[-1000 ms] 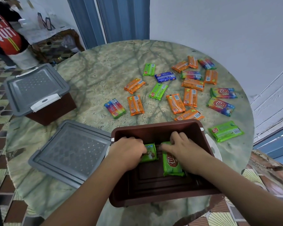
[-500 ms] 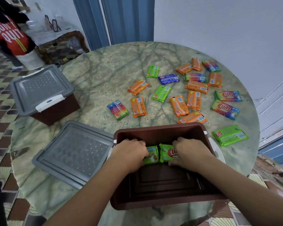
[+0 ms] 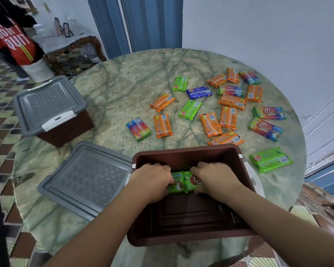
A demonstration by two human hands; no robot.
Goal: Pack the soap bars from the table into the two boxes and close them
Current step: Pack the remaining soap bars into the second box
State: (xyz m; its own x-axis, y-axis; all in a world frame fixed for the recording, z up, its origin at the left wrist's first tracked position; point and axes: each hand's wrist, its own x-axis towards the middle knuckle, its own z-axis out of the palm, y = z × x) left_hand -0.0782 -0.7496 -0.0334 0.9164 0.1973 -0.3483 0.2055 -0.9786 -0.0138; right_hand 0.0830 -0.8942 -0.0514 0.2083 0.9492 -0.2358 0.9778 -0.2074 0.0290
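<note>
I observe both hands lowered inside the open brown box (image 3: 187,155), which stands at the near edge of the round marbled surface (image 3: 123,74). Two green soap bars lie side by side against the box's far inner wall, touching each other. The left green bar (image 3: 176,183) is under the left hand (image 3: 152,182); the fingers of that grip are curled over its left end and hold it. The right green bar (image 3: 191,181), red logo facing up, is under the right hand (image 3: 218,178); that grip is likewise curled round the bar, with the thumb at its near edge. How far either bar sits above the box floor I cannot tell. The rest of the box floor is bare brown plastic.

The box's grey lid (image 3: 85,180) lies flat on the surface just to the left of the box, its edge touching the box's left rim. A second brown box (image 3: 66,130), with its grey lid fitted and a white latch on the near side, stands further left near the surface edge.

Loose soap bars (image 3: 210,124) are spread across the far right portion of the surface, well apart from both hands: mostly orange, some green, some rainbow-coloured, one blue (image 3: 199,92). One large green bar (image 3: 271,159) lies just right of the open box.

A person in a red shirt (image 3: 14,41) is at top left, beyond the surface.
</note>
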